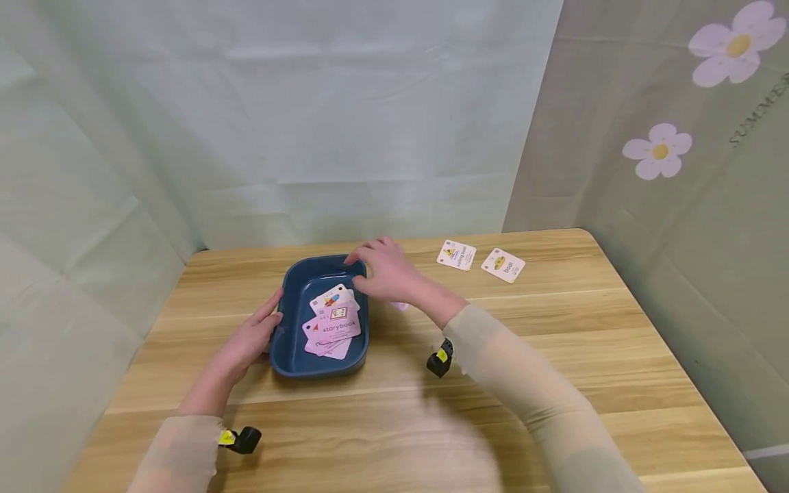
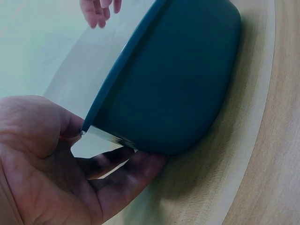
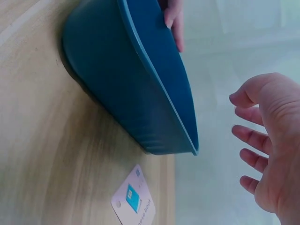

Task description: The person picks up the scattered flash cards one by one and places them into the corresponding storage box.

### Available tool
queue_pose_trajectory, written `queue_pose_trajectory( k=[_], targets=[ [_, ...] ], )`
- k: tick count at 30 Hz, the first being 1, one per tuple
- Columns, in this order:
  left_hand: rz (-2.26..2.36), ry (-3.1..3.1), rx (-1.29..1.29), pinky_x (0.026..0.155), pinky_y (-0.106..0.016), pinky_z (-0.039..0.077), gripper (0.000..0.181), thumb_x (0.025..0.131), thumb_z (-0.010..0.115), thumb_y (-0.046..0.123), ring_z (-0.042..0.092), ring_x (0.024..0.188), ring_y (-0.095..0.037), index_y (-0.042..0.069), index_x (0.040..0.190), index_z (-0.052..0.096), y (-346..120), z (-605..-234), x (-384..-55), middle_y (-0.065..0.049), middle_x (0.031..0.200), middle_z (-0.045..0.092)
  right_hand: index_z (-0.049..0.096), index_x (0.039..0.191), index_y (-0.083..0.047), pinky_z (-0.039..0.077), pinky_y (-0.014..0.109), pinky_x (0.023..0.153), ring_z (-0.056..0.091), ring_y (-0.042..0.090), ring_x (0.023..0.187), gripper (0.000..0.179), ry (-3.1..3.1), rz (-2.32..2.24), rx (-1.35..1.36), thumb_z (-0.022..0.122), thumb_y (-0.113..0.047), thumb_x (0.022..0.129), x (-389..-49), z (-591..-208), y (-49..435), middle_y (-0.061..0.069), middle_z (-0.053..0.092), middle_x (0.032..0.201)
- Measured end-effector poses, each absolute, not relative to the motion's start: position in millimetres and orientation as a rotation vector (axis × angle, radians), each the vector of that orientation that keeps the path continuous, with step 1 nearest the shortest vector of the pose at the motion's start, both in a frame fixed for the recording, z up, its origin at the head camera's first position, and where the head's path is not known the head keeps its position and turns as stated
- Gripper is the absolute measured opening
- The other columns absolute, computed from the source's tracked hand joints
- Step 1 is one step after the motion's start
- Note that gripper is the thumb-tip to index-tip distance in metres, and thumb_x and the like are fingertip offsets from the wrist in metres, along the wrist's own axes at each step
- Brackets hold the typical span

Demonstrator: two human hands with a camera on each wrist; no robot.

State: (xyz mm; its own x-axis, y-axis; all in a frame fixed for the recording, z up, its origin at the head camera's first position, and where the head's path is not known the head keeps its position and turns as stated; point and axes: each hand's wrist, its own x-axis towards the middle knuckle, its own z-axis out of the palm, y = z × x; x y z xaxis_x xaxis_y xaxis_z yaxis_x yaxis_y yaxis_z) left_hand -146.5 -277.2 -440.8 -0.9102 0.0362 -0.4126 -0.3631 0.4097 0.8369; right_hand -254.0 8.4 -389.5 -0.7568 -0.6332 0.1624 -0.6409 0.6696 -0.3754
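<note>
A dark blue plastic basin [image 1: 317, 374] stands on the table, with several overlapping cards inside; the top pink one is a "storybook" card [image 1: 338, 322]. My left hand [image 1: 251, 337] holds the basin's left side, thumb at the rim and fingers against the outer wall, as the left wrist view shows. Above the right rim is my right hand [image 1: 387, 270], its fingers loosely bent and nothing in them. In the right wrist view that hand [image 3: 276, 140] is apart from the basin. A pink card ending in "book" [image 3: 134, 199] lies beside the basin, mostly hidden below my right hand in the head view.
Two white cards, a "sailing boat" card [image 1: 457, 255] and a "boat" card [image 1: 503, 266], lie near the back edge of the wooden table [image 1: 555, 383]. Pale cloth [image 1: 370, 123] hangs behind the table and along its sides.
</note>
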Motion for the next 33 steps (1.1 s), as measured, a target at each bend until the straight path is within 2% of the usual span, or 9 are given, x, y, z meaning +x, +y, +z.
queue_pose_trajectory(
  k=[9,18,26,33],
  targets=[
    [1.502,2.303,-0.294,0.102,-0.073,0.034,0.058,0.112,0.030,0.034,0.014,0.148,-0.055,0.041,0.163,0.002,-279,-440,-146,-0.019,0.169,-0.004,0.069,0.131,-0.023,0.036,0.045,0.106,0.042,0.024,0.130,0.036,-2.853,0.761,1.012,0.066,-0.034,0.096,-257,-380,22,-0.002,0.061,0.135],
    [1.508,2.311,-0.281,0.103,-0.073,0.032,0.058,0.112,0.031,0.033,0.011,0.150,-0.053,0.040,0.164,0.004,-278,-441,-147,-0.017,0.170,-0.004,0.069,0.129,-0.024,0.037,0.046,0.107,0.041,0.024,0.132,0.034,-2.833,0.797,0.971,0.067,-0.032,0.096,-260,-376,45,-0.002,0.061,0.135],
    [1.495,2.315,-0.268,0.105,-0.073,0.030,0.058,0.113,0.030,0.034,0.008,0.151,-0.051,0.040,0.163,0.002,-277,-440,-146,-0.015,0.170,-0.005,0.068,0.130,-0.021,0.031,0.049,0.112,0.040,0.028,0.135,0.035,-2.850,0.775,0.919,0.066,-0.032,0.096,-266,-371,73,0.000,0.061,0.136],
    [1.484,2.317,-0.274,0.102,-0.074,0.032,0.058,0.113,0.029,0.034,0.007,0.151,-0.052,0.041,0.163,0.001,-279,-440,-146,-0.015,0.170,-0.006,0.069,0.128,-0.021,0.033,0.051,0.110,0.040,0.029,0.135,0.034,-2.848,0.775,0.887,0.068,-0.031,0.096,-270,-368,88,0.001,0.060,0.137]
  ],
)
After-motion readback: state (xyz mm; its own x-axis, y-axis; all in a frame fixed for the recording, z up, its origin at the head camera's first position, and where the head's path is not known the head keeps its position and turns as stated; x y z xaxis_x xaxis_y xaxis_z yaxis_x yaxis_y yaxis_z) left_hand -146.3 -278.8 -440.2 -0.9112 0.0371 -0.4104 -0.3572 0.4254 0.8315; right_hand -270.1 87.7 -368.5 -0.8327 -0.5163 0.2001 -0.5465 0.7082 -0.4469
